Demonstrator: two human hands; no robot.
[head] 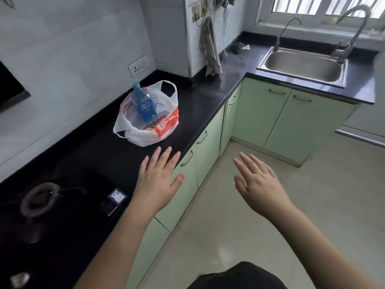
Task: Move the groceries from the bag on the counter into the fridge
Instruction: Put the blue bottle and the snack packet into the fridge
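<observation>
A white plastic bag [137,134] with orange print stands open on the black counter [198,101]. A blue bottle [143,103] stands upright inside it, its cap above the bag's rim. Beside the bottle lies a colourful packet [153,127], partly hidden by the bag's wall. My left hand [159,176] hovers over the counter's front edge just short of the bag, fingers spread, holding nothing. My right hand [258,182] is out over the floor, to the right of the counter, also spread and holding nothing. No fridge is in view.
A gas burner [39,199] and a small dark card or box [114,200] lie on the counter near me. Green cabinets [270,117] run below. A steel sink [302,65] with two taps sits at the far right, and a cloth [210,49] hangs by the corner.
</observation>
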